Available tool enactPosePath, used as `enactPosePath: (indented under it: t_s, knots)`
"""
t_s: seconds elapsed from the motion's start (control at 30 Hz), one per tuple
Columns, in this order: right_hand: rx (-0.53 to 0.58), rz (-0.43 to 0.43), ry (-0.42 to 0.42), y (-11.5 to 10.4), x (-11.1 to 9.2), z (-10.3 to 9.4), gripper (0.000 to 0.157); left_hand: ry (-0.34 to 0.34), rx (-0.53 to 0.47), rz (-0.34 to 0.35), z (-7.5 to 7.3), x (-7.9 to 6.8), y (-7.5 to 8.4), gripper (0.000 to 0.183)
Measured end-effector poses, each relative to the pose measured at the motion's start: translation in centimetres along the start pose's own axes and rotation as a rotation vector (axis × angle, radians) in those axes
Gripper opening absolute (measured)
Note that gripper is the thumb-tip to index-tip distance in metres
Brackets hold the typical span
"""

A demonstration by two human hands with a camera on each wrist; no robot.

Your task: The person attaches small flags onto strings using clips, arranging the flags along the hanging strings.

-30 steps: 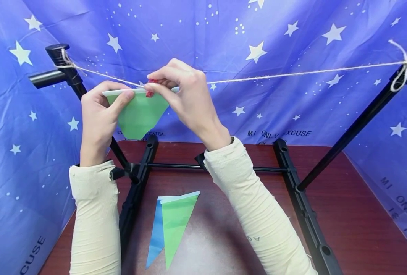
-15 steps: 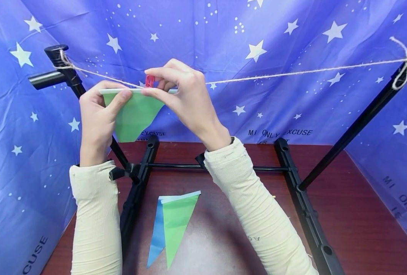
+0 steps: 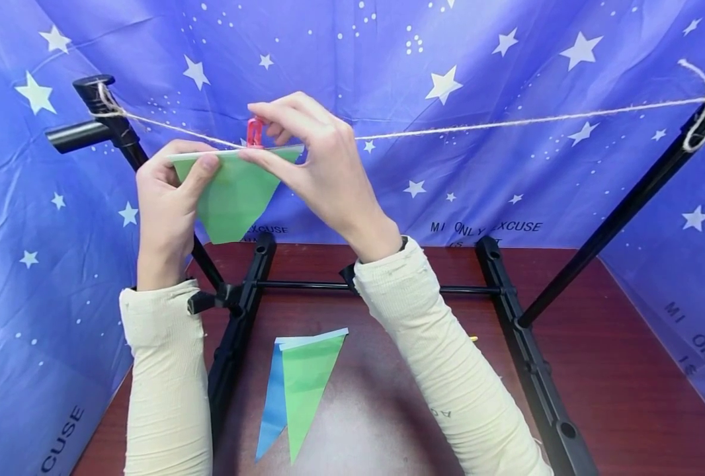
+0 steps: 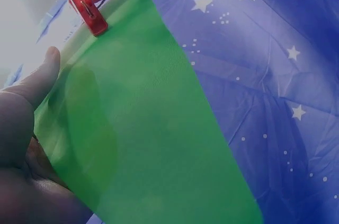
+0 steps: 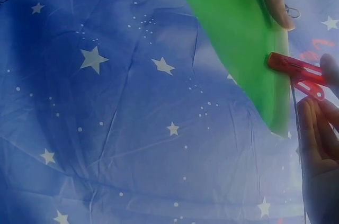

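Head view: found at upper left of centre, a green pennant [image 3: 233, 198], gripped near the left end of its pale top band by the left hand [image 3: 165, 205], thumb in front, fingers behind (largely hidden). Pinched between thumb and index finger of the right hand [image 3: 329, 162], a red clothespin [image 3: 254, 134], standing at the top edge of the same pennant. Strung across the upper frame, white twine [image 3: 477, 127], tied to a black post [image 3: 127, 145] at upper left and lowest about the hands. Judged possible: a spring back upward on letting go, caused by that dip under load. Noted at lower centre, on the reddish tabletop [image 3: 614, 396]: a blue pennant [image 3: 272, 406] partly covered by a second green pennant [image 3: 313, 377].

Left wrist view: seen at upper left, clothespin lapped over the pale band, near its far end, apart from the left thumb [image 4: 45, 73]. Judged possible: sagging or swivelling of the pennant on release, caused by a single off-centre hold.

Right wrist view: observed at right edge, one clothespin leg on the green face, twine descending beside the band. Cannot tell whether seated inside the jaws (too dim). Main risk, in judgement: a drop, caused by biting on pennant alone.
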State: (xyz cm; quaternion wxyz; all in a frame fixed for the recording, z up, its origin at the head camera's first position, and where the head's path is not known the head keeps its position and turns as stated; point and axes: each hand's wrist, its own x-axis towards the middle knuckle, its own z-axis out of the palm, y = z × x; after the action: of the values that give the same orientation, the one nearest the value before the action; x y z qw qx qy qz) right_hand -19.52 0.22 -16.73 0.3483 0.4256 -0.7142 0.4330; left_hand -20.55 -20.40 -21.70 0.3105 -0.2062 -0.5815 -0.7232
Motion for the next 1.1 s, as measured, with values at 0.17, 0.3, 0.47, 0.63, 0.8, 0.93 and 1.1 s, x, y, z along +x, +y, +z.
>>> enactPosePath:
  t_s: [0.17, 0.3, 0.47, 0.63, 0.8, 0.93, 1.1]
  knots:
    - [0.003, -0.017, 0.008, -0.3, 0.0, -0.3, 0.039, -0.008, -0.02, 0.001, 0.0, -0.2, 0.2, 0.016]
    - [-0.009, -0.023, 0.013, -0.5, -0.1, -0.5, 0.038, -0.017, -0.058, -0.018, -0.2, -0.5, 0.5, 0.017]
    - [-0.021, -0.025, 0.006, -0.7, -0.3, -0.9, 0.038, -0.01, -0.051, -0.004, -0.5, -0.9, 0.5, 0.018]
    - [-0.022, -0.038, 0.003, -1.0, -0.5, -1.3, 0.035, -0.006, -0.037, 0.021, -0.8, -1.4, 0.5, 0.018]
    - [-0.055, -0.074, 0.002, -1.1, -0.9, -1.5, 0.034, -0.002, -0.067, -0.008, -1.3, -1.9, 0.4, 0.014]
    - [-0.072, -0.075, -0.002, -1.1, -1.4, -1.7, 0.032, 0.007, -0.082, -0.033, -1.7, -2.4, 0.2, 0.013]
    - [-0.099, -0.068, -0.014, -0.9, -2.0, -1.7, 0.029, 0.01, -0.121, -0.044, -2.3, -3.0, -0.3, 0.01]
